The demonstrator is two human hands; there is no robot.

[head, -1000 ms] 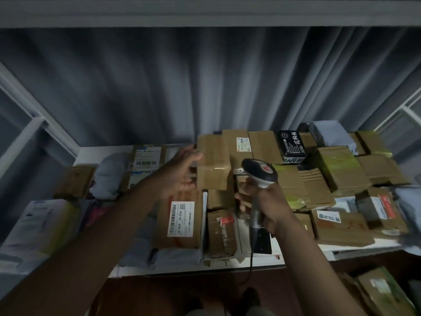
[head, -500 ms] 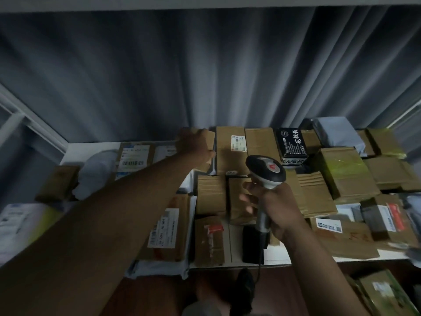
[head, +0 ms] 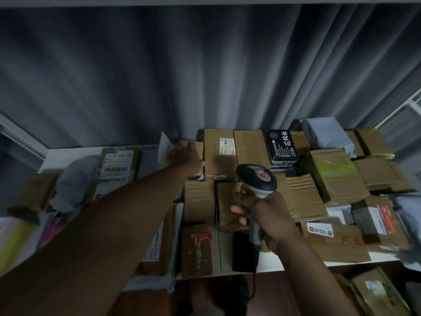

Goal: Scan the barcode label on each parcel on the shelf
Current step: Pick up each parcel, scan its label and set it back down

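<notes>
A: What is filling the view, biggest thing first?

B: A grey curtain [head: 205,76] is hanging across the whole back, and under it a white shelf [head: 75,153] is carrying a crowd of parcels, mostly brown cardboard.

A: Which parcels are showing labels?

B: A tall brown box [head: 219,153] at the back is showing a small barcode label [head: 226,146] on its top. To the left, a labelled parcel [head: 116,169] is lying with a large barcode facing up, and a black box [head: 282,148] with white characters is sitting to the right of the brown ones.

A: And the left hand [head: 185,156]?

B: It is reaching to the back of the shelf, just left of the tall brown box, and is touching a white packet [head: 164,149] standing up there. I cannot tell whether its fingers are grasping the packet or only pushing it; they are hidden behind the hand.

A: The right hand [head: 271,215]?

B: Its fingers are clenching the grip of a handheld scanner [head: 256,181], whose dark head is pointing toward the back row, over the nearer brown boxes.
</notes>
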